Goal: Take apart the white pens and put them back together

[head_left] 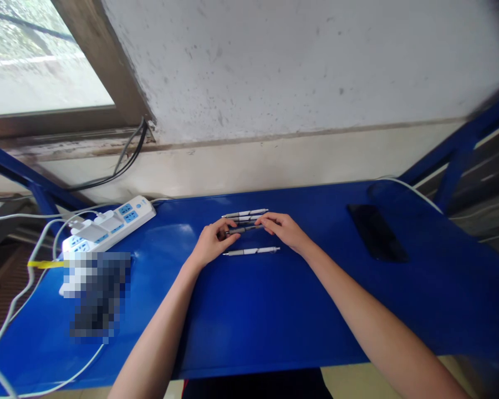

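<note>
My left hand (211, 241) and my right hand (286, 229) meet over the middle of the blue table. Between them lies a grey-and-dark pen (245, 229), its left end in my left fingers and its right end in my right fingertips. Just behind it, white-and-grey pens (251, 213) lie side by side, close together and partly covered by my fingers. Nearer to me, a separate white pen (253, 251) rests roughly parallel to the others, touched by neither hand.
A white power strip (139, 215) with plugged-in chargers and white cables sits at the left. In front of it is a blurred-out dark object (97, 299). To the right lies a black phone-like slab (376, 233). The wall (295, 160) borders the table's back edge.
</note>
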Demonstrator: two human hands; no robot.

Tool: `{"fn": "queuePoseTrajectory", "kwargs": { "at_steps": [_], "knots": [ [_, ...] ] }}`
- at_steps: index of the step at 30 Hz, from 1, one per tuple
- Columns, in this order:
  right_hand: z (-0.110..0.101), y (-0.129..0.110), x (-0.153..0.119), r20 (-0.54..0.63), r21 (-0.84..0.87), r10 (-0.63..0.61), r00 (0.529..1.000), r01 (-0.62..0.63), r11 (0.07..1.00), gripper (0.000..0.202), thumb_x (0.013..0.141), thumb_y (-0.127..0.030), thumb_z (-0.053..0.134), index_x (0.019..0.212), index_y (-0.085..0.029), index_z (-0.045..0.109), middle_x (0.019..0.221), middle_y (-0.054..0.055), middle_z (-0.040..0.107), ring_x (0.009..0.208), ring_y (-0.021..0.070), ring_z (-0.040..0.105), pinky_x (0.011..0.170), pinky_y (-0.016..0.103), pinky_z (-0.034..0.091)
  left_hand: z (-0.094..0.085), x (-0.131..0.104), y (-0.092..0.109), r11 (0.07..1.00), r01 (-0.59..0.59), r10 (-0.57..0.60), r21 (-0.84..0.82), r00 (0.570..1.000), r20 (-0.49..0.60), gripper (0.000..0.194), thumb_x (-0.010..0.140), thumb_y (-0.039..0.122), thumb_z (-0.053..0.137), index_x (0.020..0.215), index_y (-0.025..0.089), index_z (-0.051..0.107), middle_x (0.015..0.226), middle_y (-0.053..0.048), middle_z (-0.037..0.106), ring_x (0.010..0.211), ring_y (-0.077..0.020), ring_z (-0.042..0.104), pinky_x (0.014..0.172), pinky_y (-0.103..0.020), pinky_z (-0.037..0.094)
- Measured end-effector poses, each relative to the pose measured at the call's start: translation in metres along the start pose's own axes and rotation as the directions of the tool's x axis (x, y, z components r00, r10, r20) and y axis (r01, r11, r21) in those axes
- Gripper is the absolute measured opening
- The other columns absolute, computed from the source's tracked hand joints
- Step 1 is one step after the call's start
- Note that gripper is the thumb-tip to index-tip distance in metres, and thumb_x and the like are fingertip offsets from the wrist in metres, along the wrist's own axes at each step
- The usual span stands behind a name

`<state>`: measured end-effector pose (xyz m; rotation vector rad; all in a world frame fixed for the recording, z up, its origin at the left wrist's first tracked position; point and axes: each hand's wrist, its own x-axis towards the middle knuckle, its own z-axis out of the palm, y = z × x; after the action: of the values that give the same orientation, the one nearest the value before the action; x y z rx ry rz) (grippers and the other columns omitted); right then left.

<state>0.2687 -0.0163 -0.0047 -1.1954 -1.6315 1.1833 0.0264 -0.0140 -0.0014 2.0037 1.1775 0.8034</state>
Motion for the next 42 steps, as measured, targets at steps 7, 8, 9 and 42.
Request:
{"fn": "queuePoseTrajectory", "kwargs": {
  "at_steps": [7,8,9,42],
  "knots": [
    [-0.0003,0.0004,0.0001,-0.029,-0.011,-0.002,1.0,0.002,1.0,0.027,0.089,-0.042,0.054,0.092,-0.021,0.071,0.069,0.0,0.056,0.062,0.0139,0.047,0.061,0.027,0.036,-0.0011,0.0012,0.0,0.999,0.011,-0.012,0.043,0.999,0.031,0.023,0.087,0.04,0.056,0.092,0.018,0.062,0.055,0.006,0.049,0.052,-0.0104,0.041,0.054,-0.021,0.031],
    [-0.0004,0.0003,0.0001,-0.031,-0.015,-0.002,1.0,0.001,1.0,0.027,0.089,-0.042,0.055,0.093,-0.021,0.071,0.072,0.001,0.059,0.064,0.0143,0.048,0.062,0.027,0.037,-0.0012,0.0012,0.0008,0.999,0.016,-0.017,0.047,0.999,0.039,0.023,0.087,0.04,0.056,0.092,0.018,0.062,0.055,0.005,0.051,0.052,-0.0105,0.043,0.054,-0.021,0.032],
    [-0.0005,0.0003,0.0001,-0.033,-0.019,-0.003,0.999,0.003,1.0,0.026,0.089,-0.042,0.055,0.093,-0.022,0.072,0.076,0.001,0.061,0.067,0.0146,0.049,0.064,0.027,0.038,-0.0014,0.0012,0.0016,0.999,0.02,-0.022,0.048,0.999,0.048,0.024,0.088,0.041,0.055,0.092,0.018,0.062,0.057,0.005,0.054,0.053,-0.0107,0.045,0.055,-0.021,0.033],
    [0.0023,0.0004,-0.0082,-0.069,-0.034,0.001,0.998,-0.003,0.999,0.024,0.087,-0.039,0.058,0.101,-0.023,0.068,0.081,0.001,0.063,0.064,0.0143,0.052,0.061,0.026,0.039,-0.0002,-0.0018,0.0034,0.999,0.034,-0.032,0.034,0.999,-0.044,0.023,0.087,0.039,0.058,0.099,0.02,0.065,0.061,0.004,0.06,0.055,-0.0123,0.052,0.073,-0.027,0.041]
  ]
}}
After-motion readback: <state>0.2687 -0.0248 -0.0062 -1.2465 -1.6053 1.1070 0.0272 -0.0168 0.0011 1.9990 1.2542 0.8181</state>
